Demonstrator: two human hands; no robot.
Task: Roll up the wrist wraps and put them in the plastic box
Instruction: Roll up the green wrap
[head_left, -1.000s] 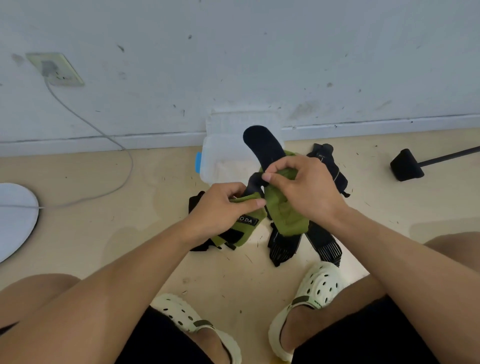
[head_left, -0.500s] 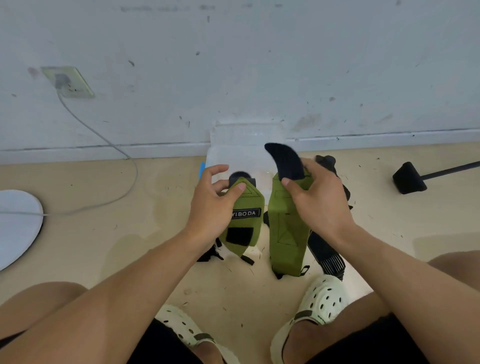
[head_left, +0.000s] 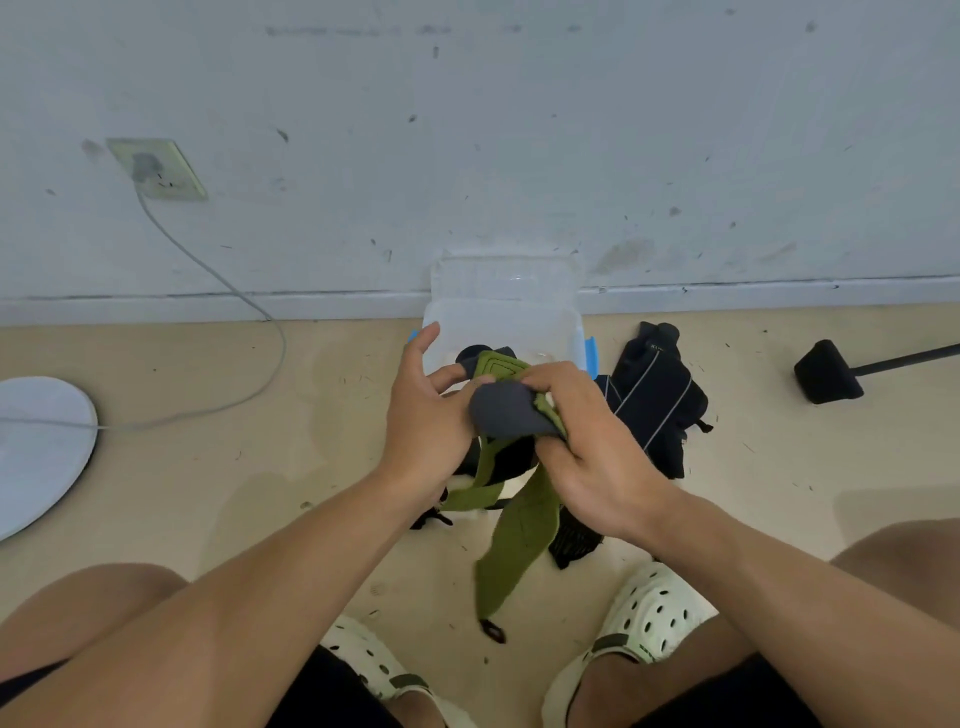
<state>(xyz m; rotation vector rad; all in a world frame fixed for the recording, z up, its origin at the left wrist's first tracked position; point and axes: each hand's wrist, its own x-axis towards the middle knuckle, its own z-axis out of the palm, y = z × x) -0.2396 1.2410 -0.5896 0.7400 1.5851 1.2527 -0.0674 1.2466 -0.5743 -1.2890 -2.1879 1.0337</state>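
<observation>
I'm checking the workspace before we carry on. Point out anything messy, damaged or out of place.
Nothing looks damaged. The floor is littered with small dark specks. A black wrap lies crumpled right of the plastic box, not yet rolled. Both hands hold the green wrap, whose long tail dangles loose.

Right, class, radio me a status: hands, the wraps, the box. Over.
Both hands, left and right, grip the green wrist wrap, tail hanging loose. Plastic box open, lid up. Black wraps on floor beside it.
</observation>
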